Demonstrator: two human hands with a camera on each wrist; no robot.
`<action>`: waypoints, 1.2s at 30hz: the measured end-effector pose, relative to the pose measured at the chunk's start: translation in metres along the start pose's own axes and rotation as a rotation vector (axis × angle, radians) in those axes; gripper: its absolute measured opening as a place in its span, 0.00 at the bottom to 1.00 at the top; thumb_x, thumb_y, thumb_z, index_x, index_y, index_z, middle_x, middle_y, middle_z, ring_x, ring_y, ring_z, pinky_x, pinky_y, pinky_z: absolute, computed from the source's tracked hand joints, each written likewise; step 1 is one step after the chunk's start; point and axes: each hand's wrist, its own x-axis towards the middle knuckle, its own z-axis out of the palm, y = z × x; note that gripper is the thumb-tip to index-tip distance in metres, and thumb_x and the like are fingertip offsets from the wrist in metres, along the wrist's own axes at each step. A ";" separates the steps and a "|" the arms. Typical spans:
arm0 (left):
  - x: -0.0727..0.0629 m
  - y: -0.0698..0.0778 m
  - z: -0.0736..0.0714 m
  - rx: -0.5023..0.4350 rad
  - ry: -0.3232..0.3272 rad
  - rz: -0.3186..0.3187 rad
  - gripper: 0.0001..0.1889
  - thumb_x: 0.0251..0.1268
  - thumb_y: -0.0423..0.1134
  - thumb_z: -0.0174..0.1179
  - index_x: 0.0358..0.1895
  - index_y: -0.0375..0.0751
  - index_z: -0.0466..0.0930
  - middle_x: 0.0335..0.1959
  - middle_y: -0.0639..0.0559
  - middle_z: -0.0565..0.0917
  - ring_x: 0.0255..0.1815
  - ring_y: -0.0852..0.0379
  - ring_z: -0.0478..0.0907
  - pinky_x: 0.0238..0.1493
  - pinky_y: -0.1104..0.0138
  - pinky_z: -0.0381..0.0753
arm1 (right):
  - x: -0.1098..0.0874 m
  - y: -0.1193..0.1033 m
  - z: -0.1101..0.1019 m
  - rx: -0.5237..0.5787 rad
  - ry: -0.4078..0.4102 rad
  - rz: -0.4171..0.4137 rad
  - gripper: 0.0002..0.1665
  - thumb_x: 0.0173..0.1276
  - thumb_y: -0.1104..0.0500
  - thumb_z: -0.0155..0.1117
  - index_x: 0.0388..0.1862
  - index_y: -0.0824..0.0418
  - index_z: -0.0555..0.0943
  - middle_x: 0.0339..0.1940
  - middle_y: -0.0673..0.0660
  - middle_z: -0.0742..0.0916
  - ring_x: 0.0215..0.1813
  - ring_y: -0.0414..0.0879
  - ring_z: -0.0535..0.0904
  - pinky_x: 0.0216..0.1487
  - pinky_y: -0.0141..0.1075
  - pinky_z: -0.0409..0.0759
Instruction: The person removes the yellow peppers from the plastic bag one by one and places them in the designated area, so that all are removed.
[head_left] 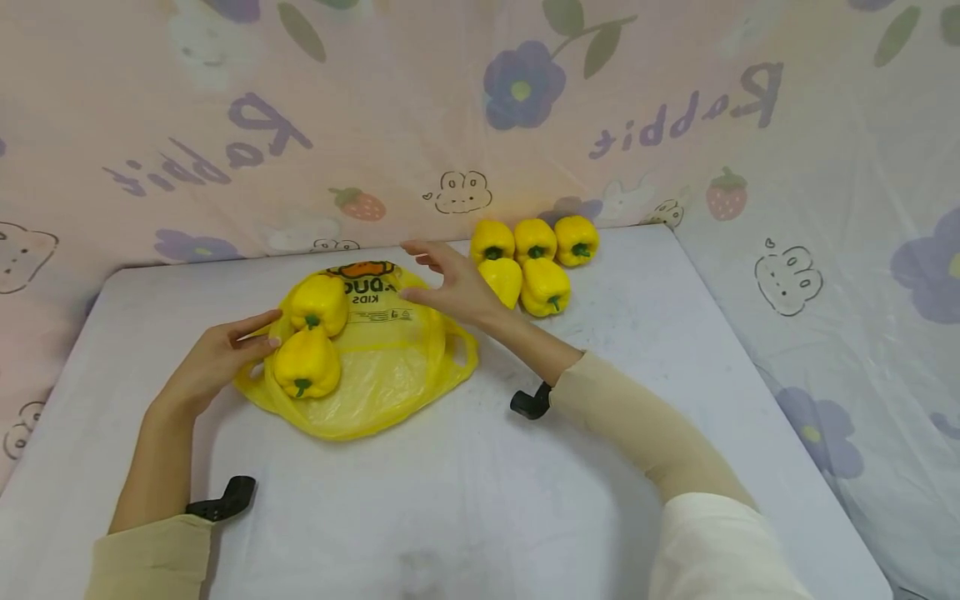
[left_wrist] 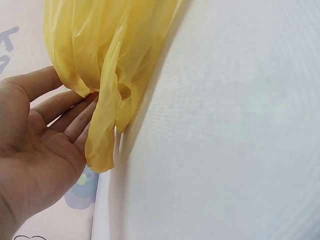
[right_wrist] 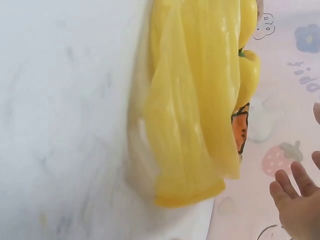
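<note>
A yellow plastic bag (head_left: 382, 379) with dark print lies on the table with its mouth spread open. Two yellow bell peppers (head_left: 319, 303) sit at its left side, one behind the other. My left hand (head_left: 217, 358) is at the bag's left edge, fingers extended and touching the plastic by the drooping handle (left_wrist: 102, 135); part of the fingers is hidden behind the bag in the left wrist view. Over the bag's right rear side, my right hand (head_left: 457, 287) is held with fingers spread and nothing in it. Its fingers (right_wrist: 285, 187) are apart from the bag in the right wrist view.
Several more yellow bell peppers (head_left: 546, 287) stand grouped at the back of the white table (head_left: 637, 375), just beyond the right hand. A patterned curtain (head_left: 405, 100) hangs behind the table. Black wrist-worn mounts (head_left: 531, 403) stick out from both sleeves.
</note>
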 end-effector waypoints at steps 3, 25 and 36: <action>0.000 0.000 0.000 0.005 0.004 0.004 0.38 0.73 0.54 0.56 0.78 0.40 0.54 0.78 0.37 0.54 0.75 0.35 0.56 0.69 0.40 0.59 | 0.004 -0.001 0.009 0.023 -0.016 0.014 0.40 0.63 0.53 0.74 0.72 0.54 0.69 0.69 0.55 0.76 0.67 0.50 0.72 0.71 0.38 0.67; 0.000 -0.001 -0.001 0.029 0.007 0.014 0.37 0.73 0.55 0.55 0.78 0.41 0.56 0.77 0.37 0.57 0.73 0.37 0.60 0.61 0.70 0.73 | 0.034 0.000 0.056 0.097 -0.121 0.195 0.41 0.64 0.48 0.73 0.74 0.49 0.67 0.70 0.53 0.75 0.69 0.53 0.71 0.69 0.40 0.70; 0.000 -0.002 -0.001 0.011 0.001 0.018 0.37 0.73 0.54 0.56 0.78 0.41 0.56 0.77 0.36 0.57 0.71 0.47 0.65 0.56 0.78 0.73 | 0.042 0.003 0.073 0.069 -0.147 0.249 0.42 0.63 0.47 0.73 0.73 0.53 0.68 0.68 0.56 0.77 0.66 0.50 0.75 0.62 0.27 0.72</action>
